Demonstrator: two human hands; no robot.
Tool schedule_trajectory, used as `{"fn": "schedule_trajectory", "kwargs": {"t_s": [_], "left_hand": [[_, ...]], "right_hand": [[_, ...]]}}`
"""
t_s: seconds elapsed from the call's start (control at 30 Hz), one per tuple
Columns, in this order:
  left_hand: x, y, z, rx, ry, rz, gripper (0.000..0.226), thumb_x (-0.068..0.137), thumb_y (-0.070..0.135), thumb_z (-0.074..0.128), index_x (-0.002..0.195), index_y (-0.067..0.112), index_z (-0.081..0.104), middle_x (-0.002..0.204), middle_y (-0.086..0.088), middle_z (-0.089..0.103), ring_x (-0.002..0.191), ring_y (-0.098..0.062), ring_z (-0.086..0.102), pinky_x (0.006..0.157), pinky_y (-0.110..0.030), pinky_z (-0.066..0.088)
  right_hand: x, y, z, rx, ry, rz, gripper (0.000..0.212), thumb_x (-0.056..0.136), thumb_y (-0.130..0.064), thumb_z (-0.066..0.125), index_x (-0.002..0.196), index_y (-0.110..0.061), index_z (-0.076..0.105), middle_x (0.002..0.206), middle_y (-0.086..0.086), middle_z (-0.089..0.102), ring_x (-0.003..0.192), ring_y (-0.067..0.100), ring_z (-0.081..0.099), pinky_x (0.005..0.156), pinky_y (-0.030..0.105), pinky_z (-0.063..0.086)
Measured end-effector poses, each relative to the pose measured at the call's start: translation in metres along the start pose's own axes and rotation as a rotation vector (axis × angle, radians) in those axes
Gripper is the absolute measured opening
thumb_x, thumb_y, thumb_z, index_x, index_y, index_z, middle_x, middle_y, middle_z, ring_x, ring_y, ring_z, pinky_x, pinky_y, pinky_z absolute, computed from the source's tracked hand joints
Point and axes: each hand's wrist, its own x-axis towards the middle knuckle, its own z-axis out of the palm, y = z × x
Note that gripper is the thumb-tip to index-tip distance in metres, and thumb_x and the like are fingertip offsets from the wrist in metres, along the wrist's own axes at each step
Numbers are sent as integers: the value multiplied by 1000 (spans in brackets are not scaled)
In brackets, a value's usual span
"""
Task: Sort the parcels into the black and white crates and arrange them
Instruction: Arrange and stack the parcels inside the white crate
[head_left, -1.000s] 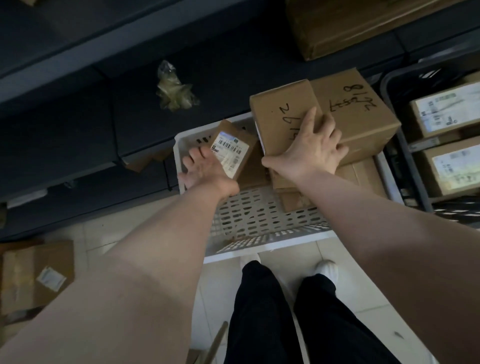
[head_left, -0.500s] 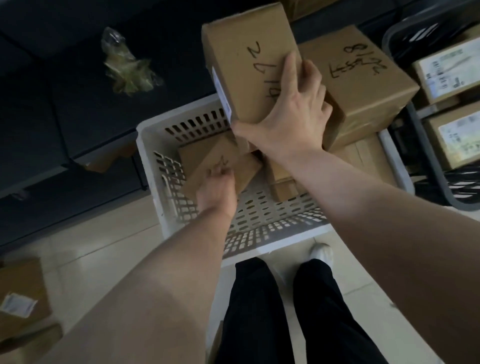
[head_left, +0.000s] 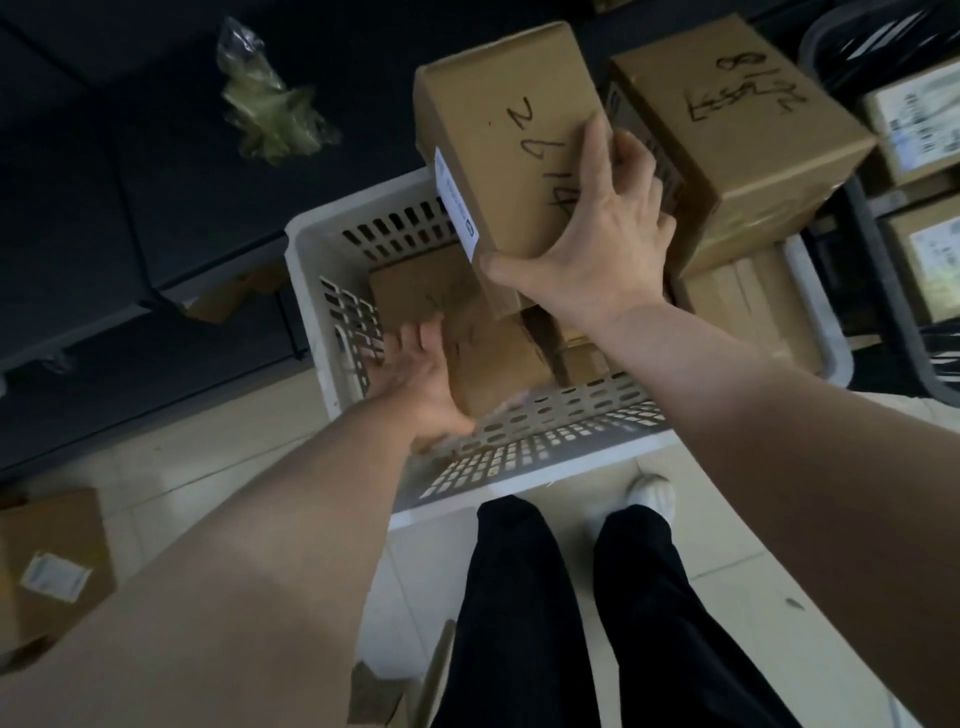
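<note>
Two bare forearms without sleeves, the left hand (head_left: 415, 384) and right hand (head_left: 587, 249) ungloved; black trousers (head_left: 571, 613) cover both legs, above white shoes (head_left: 652, 496) on the feet.

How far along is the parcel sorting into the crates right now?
Partly done. Several brown cardboard parcels already sit in the white perforated plastic crate, and labelled boxes fill the black crate at right. In hand: the right hand holds a tall brown box with handwritten marks over the crate, while the left hand reaches a small parcel inside. Left: a labelled carton on the floor.
</note>
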Motion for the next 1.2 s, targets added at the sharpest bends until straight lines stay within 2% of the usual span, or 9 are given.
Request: {"fn": "schedule_trajectory", "kwargs": {"t_s": [0.1, 0.37, 0.6, 0.77, 0.87, 0.93, 1.07, 1.13, 1.2], "left_hand": [[-17, -2, 26, 131, -85, 126, 142, 50, 61, 85, 152, 25, -7, 144, -11, 22, 134, -35, 27, 111, -61, 30], [2, 23, 33, 181, -66, 44, 137, 52, 52, 90, 153, 22, 3, 144, -12, 25, 134, -37, 29, 109, -64, 30], [9, 29, 36, 69, -109, -126, 130, 50, 56, 91, 146, 17, 12, 140, -13, 25, 132, -38, 29, 106, -65, 33], [-4, 33, 46, -34, 1, -240, 138, 49, 56, 89, 148, 14, 1, 143, -18, 22, 135, -42, 24, 116, -60, 18], [-19, 35, 45, -73, 65, -241, 141, 53, 55, 88, 150, 14, -6, 143, -18, 19, 137, -42, 22, 118, -59, 9], [-19, 35, 42, -82, 41, -204, 139, 55, 50, 88, 151, 16, -7, 144, -17, 18, 137, -40, 21, 117, -60, 11], [-1, 40, 34, 114, -33, -13, 125, 63, 26, 85, 155, 22, 1, 144, -12, 25, 135, -36, 27, 117, -63, 14], [13, 44, 37, 124, -23, -2, 123, 63, 20, 86, 155, 24, 4, 145, -11, 24, 136, -35, 27, 117, -63, 14], [28, 44, 44, 25, -29, -41, 119, 67, 17, 86, 155, 24, 6, 147, -10, 23, 137, -36, 26, 115, -60, 24]], "right_hand": [[-3, 1, 1, 7, -2, -11, 131, 55, -72, 69, 155, -21, 2, 155, 11, 16, 141, 31, 21, 112, 53, 25], [-7, 12, 7, 4, -26, -58, 129, 57, -73, 68, 155, -22, 2, 154, 9, 16, 141, 30, 21, 111, 51, 25], [-5, 18, 7, 4, -15, -47, 131, 56, -72, 69, 156, -20, 3, 155, 10, 16, 142, 31, 21, 112, 52, 25], [-3, 16, 13, 14, -10, -56, 129, 57, -71, 69, 156, -19, 4, 155, 11, 16, 142, 32, 21, 111, 52, 26], [-4, 13, 12, 30, -24, -53, 129, 56, -71, 69, 156, -19, 4, 156, 12, 15, 141, 33, 20, 111, 53, 25], [-4, 11, 9, 31, -37, -65, 130, 56, -71, 70, 155, -20, 4, 156, 11, 14, 142, 32, 20, 111, 52, 23], [0, 9, 5, 18, -41, -121, 129, 57, -71, 70, 155, -19, 5, 156, 11, 14, 142, 33, 19, 111, 52, 23], [2, 12, 7, 19, -30, -143, 129, 57, -71, 69, 155, -19, 5, 156, 11, 14, 142, 33, 20, 111, 52, 25], [3, 16, 12, 20, -20, -149, 129, 57, -71, 69, 155, -18, 5, 155, 11, 16, 141, 33, 21, 110, 52, 26]]}}
